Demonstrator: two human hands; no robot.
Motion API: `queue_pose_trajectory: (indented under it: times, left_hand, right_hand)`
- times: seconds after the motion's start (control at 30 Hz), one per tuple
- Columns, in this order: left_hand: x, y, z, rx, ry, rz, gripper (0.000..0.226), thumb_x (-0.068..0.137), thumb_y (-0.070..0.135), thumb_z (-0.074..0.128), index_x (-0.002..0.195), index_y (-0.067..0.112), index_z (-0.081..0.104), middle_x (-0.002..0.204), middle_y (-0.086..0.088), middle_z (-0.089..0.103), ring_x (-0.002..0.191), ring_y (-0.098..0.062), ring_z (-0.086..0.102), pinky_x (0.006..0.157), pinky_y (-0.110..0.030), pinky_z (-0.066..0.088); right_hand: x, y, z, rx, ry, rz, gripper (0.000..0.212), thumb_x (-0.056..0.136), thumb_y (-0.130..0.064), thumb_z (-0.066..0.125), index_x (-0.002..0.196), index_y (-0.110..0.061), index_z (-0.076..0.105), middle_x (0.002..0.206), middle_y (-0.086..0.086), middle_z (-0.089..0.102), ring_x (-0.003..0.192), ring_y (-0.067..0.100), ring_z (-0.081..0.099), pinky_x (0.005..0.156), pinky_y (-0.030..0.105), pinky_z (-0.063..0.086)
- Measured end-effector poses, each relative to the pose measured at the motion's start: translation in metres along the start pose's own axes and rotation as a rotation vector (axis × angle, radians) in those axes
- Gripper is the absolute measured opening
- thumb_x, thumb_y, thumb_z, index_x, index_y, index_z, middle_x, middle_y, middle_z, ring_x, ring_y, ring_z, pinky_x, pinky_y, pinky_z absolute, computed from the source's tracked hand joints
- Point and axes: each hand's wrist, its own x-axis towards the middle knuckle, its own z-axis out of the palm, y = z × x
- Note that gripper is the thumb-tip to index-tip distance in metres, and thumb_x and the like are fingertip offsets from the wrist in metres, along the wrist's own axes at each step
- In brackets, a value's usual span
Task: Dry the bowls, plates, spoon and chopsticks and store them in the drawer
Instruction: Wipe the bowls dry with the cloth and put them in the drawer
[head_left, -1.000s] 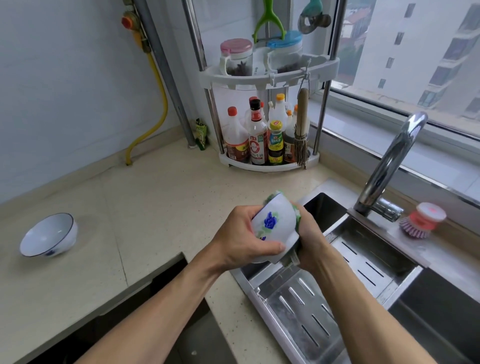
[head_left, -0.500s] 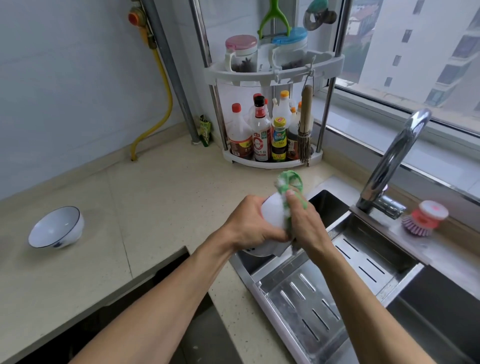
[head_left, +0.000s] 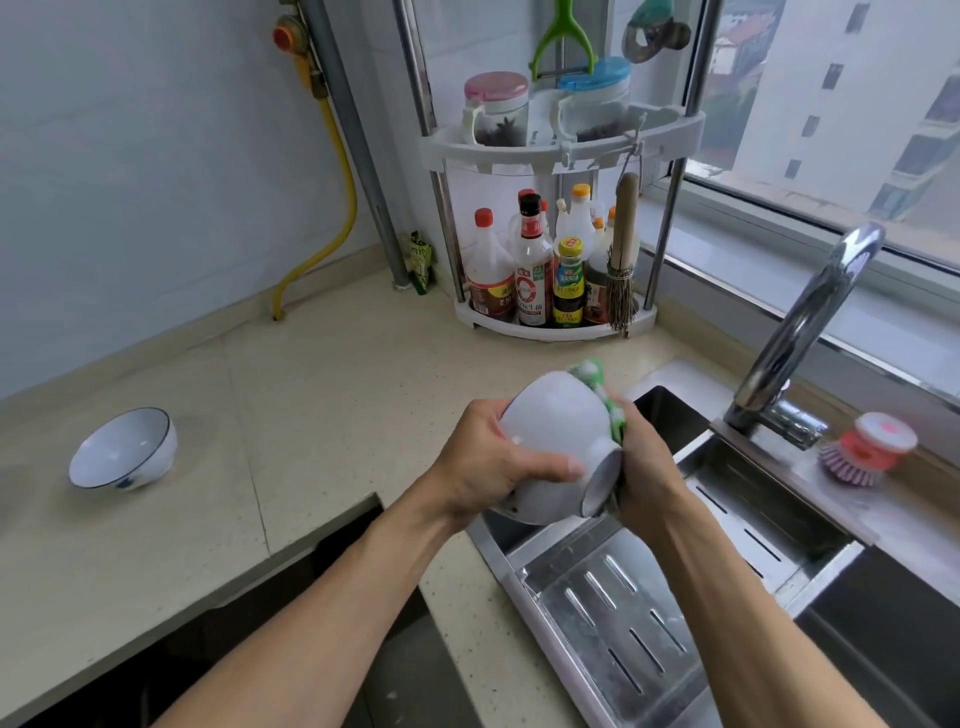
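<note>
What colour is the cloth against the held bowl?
Green and white cloth, head view.

Hands (head_left: 566, 467) wipe bowl (head_left: 550, 447) — cloth (head_left: 756, 395) pressed.

Home kitchen, my view down over speckled beige tabletop (head_left: 322, 415). Stainless sink (head_left: 727, 525) with slotted drain tray (head_left: 618, 608) and chrome tap (head_left: 810, 322) at my right. Corner rack (head_left: 561, 150) holds sauce bottles (head_left: 535, 270) below, lidded spice jars (head_left: 496, 109) above, small brush hanging. Pink dish brush (head_left: 867, 449) by tap. Yellow gas hose (head_left: 332, 197) on wall. Window (head_left: 831, 104) looks onto apartment blocks. White bowl (head_left: 124, 449) on tabletop.
</note>
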Motion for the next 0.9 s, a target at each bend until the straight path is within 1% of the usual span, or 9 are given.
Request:
queue_pose_trajectory:
  times: [0.1,0.17,0.3,0.37,0.47,0.57,0.67,0.77,0.9]
  left_hand:
    - [0.005,-0.004,-0.003,-0.306,0.175,-0.046,0.042,0.059,0.005,0.086,0.098,0.006,0.071,0.094,-0.008,0.075,0.087,-0.024,0.071,0.06,-0.033,0.057]
    - [0.005,-0.007,-0.008,-0.349,0.167,-0.058,0.048,0.056,0.009,0.085,0.101,0.004,0.07,0.099,-0.012,0.075,0.091,-0.028,0.071,0.064,-0.036,0.058]
    - [0.0,-0.005,-0.015,-0.031,0.006,-0.068,0.037,0.067,-0.001,0.086,0.098,0.011,0.069,0.098,-0.007,0.071,0.091,-0.024,0.068,0.054,-0.029,0.054]
    - [0.001,-0.008,-0.01,-0.026,0.024,-0.069,0.032,0.069,-0.002,0.085,0.094,0.012,0.07,0.093,-0.004,0.072,0.086,-0.021,0.069,0.054,-0.028,0.054]
    - [0.006,-0.011,-0.012,-0.102,0.13,-0.06,0.036,0.067,0.001,0.087,0.099,0.005,0.071,0.099,-0.01,0.074,0.093,-0.03,0.07,0.061,-0.034,0.057]
    - [0.005,-0.008,-0.023,-0.029,0.047,-0.028,0.041,0.062,0.002,0.09,0.099,0.006,0.071,0.101,-0.011,0.074,0.096,-0.031,0.07,0.069,-0.038,0.059]
    - [-0.003,-0.004,-0.022,0.014,-0.074,-0.012,0.05,0.056,0.014,0.088,0.101,0.003,0.072,0.101,-0.011,0.073,0.098,-0.03,0.069,0.071,-0.04,0.06]
    - [0.0,-0.006,-0.018,-0.279,0.2,-0.06,0.066,0.047,0.023,0.089,0.108,0.004,0.07,0.108,-0.015,0.073,0.099,-0.034,0.069,0.072,-0.045,0.061]
    - [0.01,-0.007,-0.02,-0.613,0.525,-0.123,0.049,0.065,0.004,0.085,0.109,0.008,0.065,0.112,-0.018,0.071,0.096,-0.037,0.07,0.074,-0.056,0.06]
  right_hand:
    - [-0.002,0.007,0.011,0.019,0.03,-0.08,0.039,0.097,-0.051,0.053,0.103,-0.015,0.069,0.101,0.014,0.074,0.096,0.038,0.068,0.085,0.051,0.054]
    - [0.0,0.01,0.01,-0.034,0.053,-0.15,0.038,0.101,-0.045,0.049,0.097,-0.013,0.07,0.088,0.009,0.076,0.091,0.034,0.069,0.088,0.05,0.052]
    - [-0.002,-0.004,0.006,-0.352,-0.079,-0.281,0.039,0.105,-0.039,0.041,0.088,-0.013,0.065,0.057,-0.002,0.066,0.056,0.015,0.061,0.057,0.026,0.048]
    - [-0.002,-0.008,0.01,-0.389,-0.121,-0.294,0.038,0.106,-0.039,0.04,0.091,-0.014,0.065,0.061,-0.002,0.065,0.057,0.015,0.06,0.053,0.022,0.047]
    - [-0.001,0.003,0.016,-0.429,-0.162,-0.421,0.026,0.107,-0.038,0.039,0.111,-0.03,0.064,0.091,0.004,0.064,0.081,0.012,0.064,0.066,0.019,0.051]
    - [0.002,0.012,0.01,-0.341,-0.117,-0.326,0.039,0.099,-0.052,0.049,0.123,-0.024,0.065,0.107,0.017,0.067,0.095,0.03,0.066,0.079,0.038,0.057]
    - [0.013,0.013,0.005,0.027,-0.017,-0.052,0.05,0.086,-0.058,0.06,0.117,-0.02,0.069,0.119,0.019,0.069,0.107,0.039,0.067,0.095,0.06,0.051]
    - [0.003,0.016,0.025,0.149,0.039,-0.077,0.037,0.096,-0.047,0.056,0.106,-0.014,0.07,0.099,0.012,0.074,0.087,0.03,0.068,0.086,0.048,0.052]
    - [-0.006,0.044,0.056,0.051,-0.008,-0.213,0.037,0.102,-0.05,0.045,0.122,-0.025,0.063,0.102,0.008,0.067,0.084,0.024,0.063,0.064,0.034,0.051]
